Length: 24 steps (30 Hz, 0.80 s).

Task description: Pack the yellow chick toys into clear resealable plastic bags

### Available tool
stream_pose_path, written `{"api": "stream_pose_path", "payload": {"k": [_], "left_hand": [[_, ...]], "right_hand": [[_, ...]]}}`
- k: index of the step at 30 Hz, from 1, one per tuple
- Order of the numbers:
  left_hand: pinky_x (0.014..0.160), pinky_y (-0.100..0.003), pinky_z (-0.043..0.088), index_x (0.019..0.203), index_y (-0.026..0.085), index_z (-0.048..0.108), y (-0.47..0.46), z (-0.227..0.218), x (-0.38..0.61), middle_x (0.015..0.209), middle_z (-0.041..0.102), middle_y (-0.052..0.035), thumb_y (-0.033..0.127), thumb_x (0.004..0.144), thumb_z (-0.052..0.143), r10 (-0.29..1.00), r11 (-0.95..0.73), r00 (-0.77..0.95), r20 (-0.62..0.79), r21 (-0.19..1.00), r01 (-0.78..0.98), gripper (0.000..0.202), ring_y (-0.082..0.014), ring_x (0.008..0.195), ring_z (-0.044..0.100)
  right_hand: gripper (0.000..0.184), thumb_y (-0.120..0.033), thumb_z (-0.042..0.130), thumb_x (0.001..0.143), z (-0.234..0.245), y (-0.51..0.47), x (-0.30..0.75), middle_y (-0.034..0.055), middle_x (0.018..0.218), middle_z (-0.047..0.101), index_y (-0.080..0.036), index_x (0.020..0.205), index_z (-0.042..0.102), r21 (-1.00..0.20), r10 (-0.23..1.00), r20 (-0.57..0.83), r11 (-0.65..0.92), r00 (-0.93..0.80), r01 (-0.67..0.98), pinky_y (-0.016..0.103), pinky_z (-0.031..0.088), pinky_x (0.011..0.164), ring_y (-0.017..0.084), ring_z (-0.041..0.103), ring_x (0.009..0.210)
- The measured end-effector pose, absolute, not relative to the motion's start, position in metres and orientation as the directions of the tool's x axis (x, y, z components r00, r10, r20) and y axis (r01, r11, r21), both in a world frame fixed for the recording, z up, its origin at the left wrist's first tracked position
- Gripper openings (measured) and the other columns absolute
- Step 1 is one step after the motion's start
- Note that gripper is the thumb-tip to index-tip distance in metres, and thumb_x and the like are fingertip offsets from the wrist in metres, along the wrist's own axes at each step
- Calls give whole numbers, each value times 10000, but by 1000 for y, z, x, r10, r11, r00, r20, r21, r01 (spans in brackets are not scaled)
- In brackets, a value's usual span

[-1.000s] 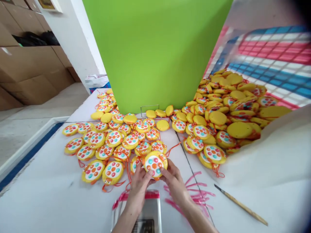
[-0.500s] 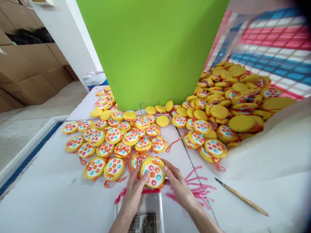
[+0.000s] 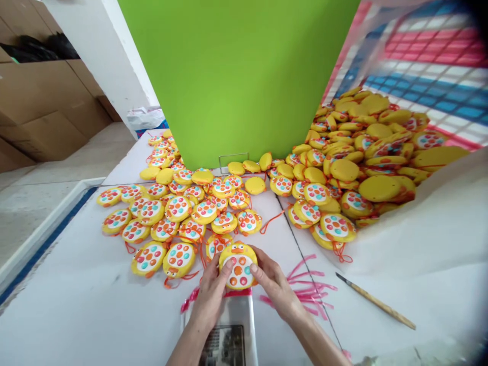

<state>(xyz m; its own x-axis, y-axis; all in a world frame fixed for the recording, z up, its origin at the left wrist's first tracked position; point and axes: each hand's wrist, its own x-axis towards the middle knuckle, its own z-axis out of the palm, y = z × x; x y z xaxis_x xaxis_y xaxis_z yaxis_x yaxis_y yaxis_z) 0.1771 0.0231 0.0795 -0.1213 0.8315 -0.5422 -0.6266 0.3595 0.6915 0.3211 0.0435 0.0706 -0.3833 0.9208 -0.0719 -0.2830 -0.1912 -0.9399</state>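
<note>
Between my two hands is a yellow duck-shaped toy with a white belly and coloured dots, its face toward the far side. My left hand grips its left side, thumb on the belly. On the right edge, my right hand holds it with the thumb pressed near a blue dot. Beneath the hands lies a clear plastic bag with a pink edge and a dark printed panel. Just beyond, several like duck toys lie face up with orange cords.
A large heap of duck toys fills the right side beside white sheeting. A green board stands at the back. Pink strips and a wooden-handled knife lie to the right. Cardboard boxes are stacked far left.
The held duck toy has turned to sit straighter, its face now at the top middle. My right thumb has moved from its rim onto the belly.
</note>
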Motion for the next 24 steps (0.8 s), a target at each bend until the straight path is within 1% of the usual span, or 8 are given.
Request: {"api": "stream_pose_path", "payload": {"k": [3, 6, 9, 11, 15, 17, 21, 24], "left_hand": [[910, -354, 494, 1178, 228, 590, 19, 80, 175, 1215, 635, -92, 335, 731, 724, 875, 386, 2, -484, 697, -604, 478, -265, 1121, 583], [920, -353, 489, 1161, 225, 605, 16, 82, 172, 1218, 635, -87, 295, 708, 747, 879, 413, 40, -476, 715, -565, 480, -267, 1120, 583], [908, -372, 496, 1133, 213, 620, 15, 83, 171, 1200, 643, -95, 286, 719, 735, 886, 409, 55, -461, 719, -562, 437, -276, 1090, 600], [893, -386, 504, 1122, 200, 623, 14, 83, 174, 1185, 648, -106, 287, 726, 726, 892, 409, 86, -443, 714, -568, 418, -286, 1073, 607], [874, -392, 514, 1115, 190, 625, 11, 86, 184, 1161, 657, -117, 302, 685, 752, 897, 381, 41, -439, 724, -575, 462, -304, 1076, 601], [879, -399, 512, 1116, 191, 625, 10, 85, 185, 1141, 667, -117, 298, 658, 770, 891, 368, -2, -454, 724, -584, 492, -307, 1068, 606], [899, -396, 502, 1128, 214, 611, 11, 79, 180, 1135, 673, -101, 272, 664, 770, 883, 387, 31, -469, 689, -613, 495, -286, 1058, 616], [902, -380, 501, 1115, 214, 615, 11, 79, 178, 1134, 674, -94, 251, 657, 777, 879, 405, 55, -473, 682, -609, 487, -274, 1055, 618]], "right_hand": [[438, -366, 631, 844, 69, 41, 323, 86, 1193, 617, -207, 1237, 522, -936, 932, -87, -197, -352, -291, 379, 474, 917, 250, 569, 1098], [421, -353, 647, 835, 68, 40, 327, 85, 1154, 635, -199, 1211, 537, -945, 934, -117, -210, -339, -253, 373, 479, 903, 247, 584, 1068], [408, -373, 597, 870, 69, 40, 329, 64, 1175, 626, -224, 1241, 518, -935, 910, -120, -238, -396, -262, 356, 463, 932, 226, 572, 1091], [387, -392, 566, 887, 69, 41, 329, 57, 1155, 633, -225, 1233, 523, -943, 914, -115, -224, -389, -247, 336, 468, 920, 215, 579, 1075], [351, -428, 572, 874, 68, 44, 328, 62, 988, 675, -179, 1121, 581, -983, 941, -127, -162, -312, -90, 306, 510, 777, 213, 625, 900], [364, -444, 561, 874, 67, 43, 328, 57, 994, 676, -186, 1131, 578, -984, 938, -143, -169, -315, -58, 303, 510, 776, 214, 624, 909], [425, -441, 577, 864, 64, 39, 327, 64, 1155, 635, -220, 1224, 529, -960, 927, -124, -203, -355, -195, 344, 485, 895, 232, 584, 1069], [442, -422, 616, 842, 60, 36, 328, 85, 1164, 634, -203, 1218, 534, -959, 942, -112, -186, -315, -216, 373, 478, 915, 249, 584, 1079]]}}
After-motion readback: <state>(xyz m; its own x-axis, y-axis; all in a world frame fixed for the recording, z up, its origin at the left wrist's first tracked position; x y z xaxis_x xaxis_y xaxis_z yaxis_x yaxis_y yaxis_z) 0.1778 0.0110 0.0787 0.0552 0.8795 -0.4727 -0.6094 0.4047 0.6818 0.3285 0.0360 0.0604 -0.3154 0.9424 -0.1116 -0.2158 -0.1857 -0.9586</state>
